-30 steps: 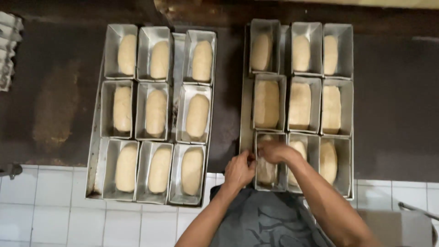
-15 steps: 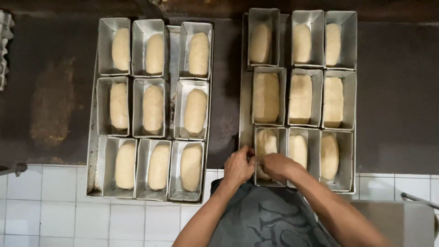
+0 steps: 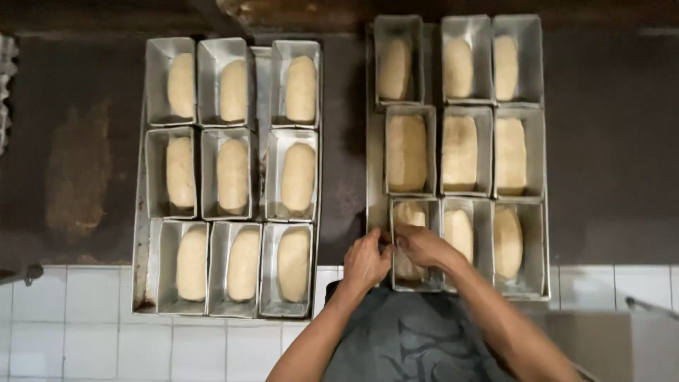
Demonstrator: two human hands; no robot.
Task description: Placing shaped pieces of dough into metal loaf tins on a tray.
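Observation:
Two metal trays hold several loaf tins, each with a pale dough loaf. My left hand [image 3: 366,260] and my right hand [image 3: 422,245] meet over the near-left tin [image 3: 412,281] of the right tray [image 3: 373,163]. My right hand lies on the dough [image 3: 407,213] in that tin, fingers curled around it. My left hand grips the tin's left wall at the tray's edge. The dough under my hands is mostly hidden.
The left tray [image 3: 141,233] with its filled tins [image 3: 233,180] sits apart on a dark, stained worktop [image 3: 78,170]. White tiles [image 3: 64,325] run along the near edge. A stack of egg cartons [image 3: 6,92] shows at the far left. My dark apron [image 3: 407,343] is below.
My right hand has drawn back from the middle of the near tin towards its left side, meeting my left hand. The view has shifted slightly.

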